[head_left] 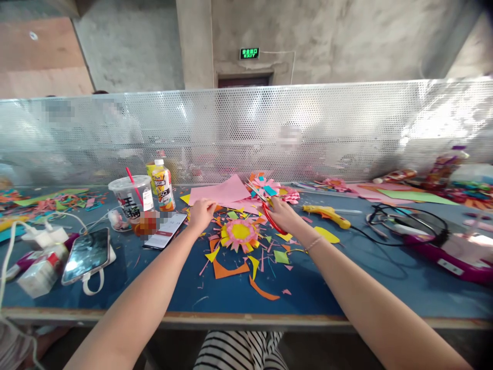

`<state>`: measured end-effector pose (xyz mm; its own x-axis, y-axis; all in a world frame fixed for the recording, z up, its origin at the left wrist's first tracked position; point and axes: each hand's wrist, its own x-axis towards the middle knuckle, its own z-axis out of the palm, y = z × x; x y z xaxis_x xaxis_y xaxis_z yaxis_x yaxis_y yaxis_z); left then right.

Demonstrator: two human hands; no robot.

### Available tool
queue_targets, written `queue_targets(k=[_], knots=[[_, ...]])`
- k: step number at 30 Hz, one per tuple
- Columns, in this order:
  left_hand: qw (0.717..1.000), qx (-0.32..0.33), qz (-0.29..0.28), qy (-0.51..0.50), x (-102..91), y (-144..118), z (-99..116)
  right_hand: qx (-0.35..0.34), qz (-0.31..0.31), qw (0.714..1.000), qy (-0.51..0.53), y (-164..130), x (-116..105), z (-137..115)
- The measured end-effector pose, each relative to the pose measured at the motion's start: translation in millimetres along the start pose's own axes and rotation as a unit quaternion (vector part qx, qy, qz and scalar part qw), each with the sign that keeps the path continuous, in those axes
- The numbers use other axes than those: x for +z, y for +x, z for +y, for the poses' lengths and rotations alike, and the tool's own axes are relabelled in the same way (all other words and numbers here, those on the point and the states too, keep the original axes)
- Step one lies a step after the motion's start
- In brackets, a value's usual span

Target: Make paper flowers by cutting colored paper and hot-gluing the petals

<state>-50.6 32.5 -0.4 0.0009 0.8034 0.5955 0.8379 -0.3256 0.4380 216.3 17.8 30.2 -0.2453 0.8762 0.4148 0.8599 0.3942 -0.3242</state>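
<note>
The matt blue table [346, 288] carries a thin matt pink paper sheet [219, 194], red plastic-handled scissors [269, 213] with shiny metal blades, a glossy black-screened phone [87, 254], a clear plastic cup [129, 198], and a perforated, dully shining metal screen [346, 128] stands behind.

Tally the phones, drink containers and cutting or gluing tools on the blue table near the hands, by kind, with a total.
Phones: 2, dark phone and lit phone
Drink containers: 2, plastic cup and juice bottle
Tools: 2, red scissors in the right hand, yellow glue gun
Total: 6
</note>
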Motion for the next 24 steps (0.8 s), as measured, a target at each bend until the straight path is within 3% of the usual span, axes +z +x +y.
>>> queue_targets(k=[4, 9, 13, 20, 24], knots=[[0.97, -0.03, 0.095, -0.221, -1.3, 6, 4, -0.015, 0.025, 1.0, -0.006, -1, 2, -4], [0.908, -0.09, 0.104, -0.396, 0.4, 4, 8, -0.088, 0.038, 0.995, -0.004, -3, 5, -9], [0.893, -0.112, 0.063, -0.432, 1.5, 2, 12, -0.125, 0.034, 0.991, -0.031, -5, 9, -13], [0.898, -0.064, 0.042, -0.432, -0.7, -1, 18, -0.141, 0.002, 0.99, -0.027, -6, 10, -15], [0.882, -0.117, 0.067, -0.451, 1.2, 3, 15, -0.125, 0.011, 0.991, -0.047, -6, 7, -15]])
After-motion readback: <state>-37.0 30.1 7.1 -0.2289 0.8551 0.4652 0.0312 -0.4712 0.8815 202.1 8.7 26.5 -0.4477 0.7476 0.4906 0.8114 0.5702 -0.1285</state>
